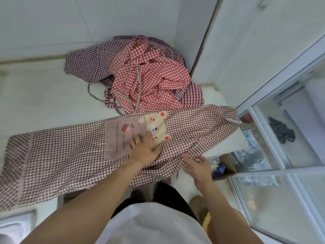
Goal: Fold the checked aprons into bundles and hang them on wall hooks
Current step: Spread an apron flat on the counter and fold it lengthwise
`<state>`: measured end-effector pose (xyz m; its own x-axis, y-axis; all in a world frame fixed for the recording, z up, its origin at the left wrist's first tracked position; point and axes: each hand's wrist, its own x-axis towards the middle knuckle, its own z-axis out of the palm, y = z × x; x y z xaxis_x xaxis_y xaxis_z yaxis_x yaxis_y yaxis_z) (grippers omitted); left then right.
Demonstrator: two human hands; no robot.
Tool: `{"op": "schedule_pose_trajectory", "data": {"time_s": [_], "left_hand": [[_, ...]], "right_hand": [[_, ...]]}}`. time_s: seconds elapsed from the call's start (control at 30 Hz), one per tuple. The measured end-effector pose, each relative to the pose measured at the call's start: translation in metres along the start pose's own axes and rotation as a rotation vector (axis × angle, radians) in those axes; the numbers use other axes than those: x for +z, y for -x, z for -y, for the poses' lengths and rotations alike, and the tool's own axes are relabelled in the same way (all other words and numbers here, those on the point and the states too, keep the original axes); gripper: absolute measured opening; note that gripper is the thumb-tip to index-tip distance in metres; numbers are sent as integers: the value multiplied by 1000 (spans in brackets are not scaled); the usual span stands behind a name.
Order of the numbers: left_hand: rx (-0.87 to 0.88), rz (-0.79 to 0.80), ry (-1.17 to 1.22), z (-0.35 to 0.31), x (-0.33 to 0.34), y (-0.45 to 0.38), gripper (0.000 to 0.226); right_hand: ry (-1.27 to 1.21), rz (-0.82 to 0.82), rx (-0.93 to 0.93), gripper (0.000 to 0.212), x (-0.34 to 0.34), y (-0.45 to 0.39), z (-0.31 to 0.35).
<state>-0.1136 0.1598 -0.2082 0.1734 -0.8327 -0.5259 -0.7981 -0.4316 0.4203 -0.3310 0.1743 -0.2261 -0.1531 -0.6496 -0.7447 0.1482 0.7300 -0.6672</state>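
A brown-and-white checked apron (pixel 66 152) with a bear patch (pixel 156 127) lies spread across the white counter (pixel 44 95). My left hand (pixel 143 150) presses flat on it beside the bear pocket, fingers straight. At the apron's near right edge my right hand (pixel 197 164) has its fingers under or against a fold of the cloth; whether it grips the cloth I cannot tell. A crumpled red checked apron (pixel 149 80) lies behind, on top of a dark maroon checked apron (pixel 88 66). No wall hooks are in view.
The counter sits in a corner of white tiled walls (pixel 44 23). A glass sliding window with a white frame (pixel 274 134) runs along the right. A cardboard box (pixel 226 168) with small items stands below the counter's right end.
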Motion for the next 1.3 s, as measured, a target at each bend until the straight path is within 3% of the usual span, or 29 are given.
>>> {"op": "schedule_pose_trajectory", "data": {"time_s": [0.07, 0.13, 0.23, 0.37, 0.53, 0.6, 0.7, 0.77, 0.9, 1.03, 1.17, 1.23, 1.3], "left_hand": [[157, -268, 38, -4, -1, 15, 54], [320, -394, 76, -8, 4, 30, 31], [371, -129, 20, -10, 12, 50, 20], [355, -29, -215, -1, 24, 56, 44], [229, 195, -256, 1, 31, 55, 80], [232, 172, -278, -3, 31, 57, 70], [253, -32, -262, -9, 29, 61, 35], [219, -23, -165, -15, 24, 64, 26], [179, 200, 58, -24, 4, 70, 21], [115, 371, 262, -30, -8, 73, 27], [-73, 542, 700, -30, -9, 72, 32], [-100, 585, 747, -28, -7, 71, 43], [-134, 606, 716, -24, -6, 69, 78]], "right_hand": [[107, 5, 10, 63, 8, 3, 0], [83, 48, 60, 49, 17, 11, 2], [46, 81, 69, 34, 27, 22, 1], [-19, 160, 104, 39, 22, 27, -4], [-21, 287, 114, 37, 3, 29, -6], [-13, 268, 100, 41, -8, 24, -6], [-57, 287, 108, 49, -23, 17, 0], [-81, 393, 114, 45, -32, 15, 5], [-137, 623, 181, 39, -36, 15, 6], [-64, 575, 204, 25, -19, 25, -3], [-96, 594, 226, 44, -13, 36, -5], [-207, 604, 233, 58, -18, 35, -5], [-380, 537, 238, 64, -25, 31, -3]]}}
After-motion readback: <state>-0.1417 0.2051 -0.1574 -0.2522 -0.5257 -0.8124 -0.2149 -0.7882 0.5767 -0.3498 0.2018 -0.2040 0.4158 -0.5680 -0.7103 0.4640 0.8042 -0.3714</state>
